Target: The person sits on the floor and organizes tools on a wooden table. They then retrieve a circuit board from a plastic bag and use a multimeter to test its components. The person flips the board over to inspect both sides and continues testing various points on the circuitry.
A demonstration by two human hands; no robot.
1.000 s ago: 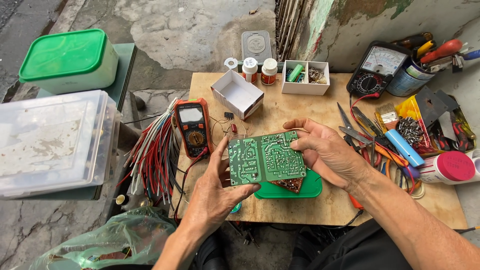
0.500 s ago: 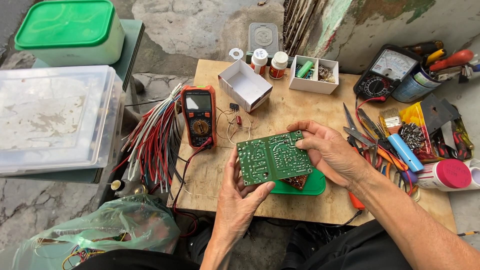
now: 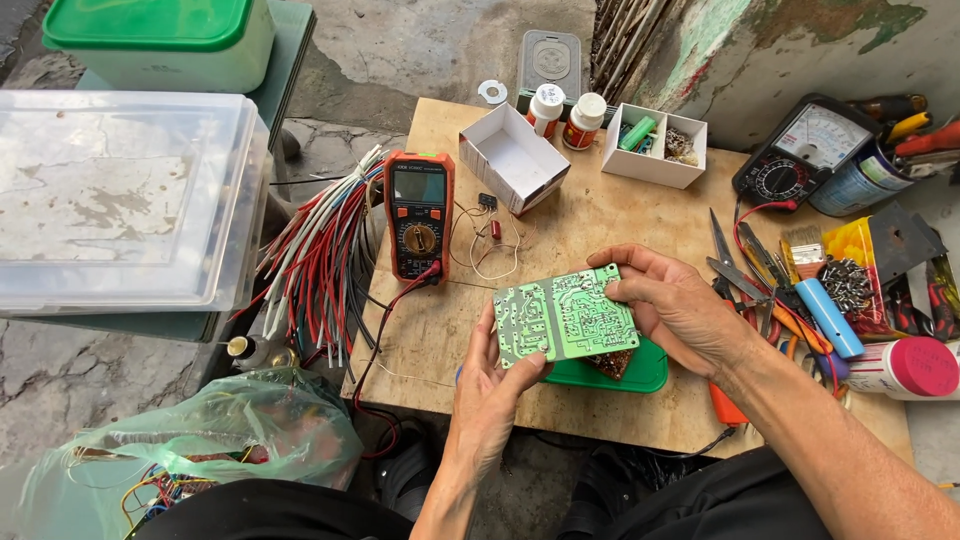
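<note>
Over the bench, my left hand (image 3: 490, 385) and right hand (image 3: 672, 305) gripped the board (image 3: 562, 315) by its edges; light, stiff, fragile, I judged.

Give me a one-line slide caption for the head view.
Both hands, left hand and right hand, hold a green circuit board above a wooden bench.

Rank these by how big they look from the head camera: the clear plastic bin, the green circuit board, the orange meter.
1. clear plastic bin, by far.
2 and 3. green circuit board and orange meter look alike; the board is held nearer the camera, so unsure.
</note>
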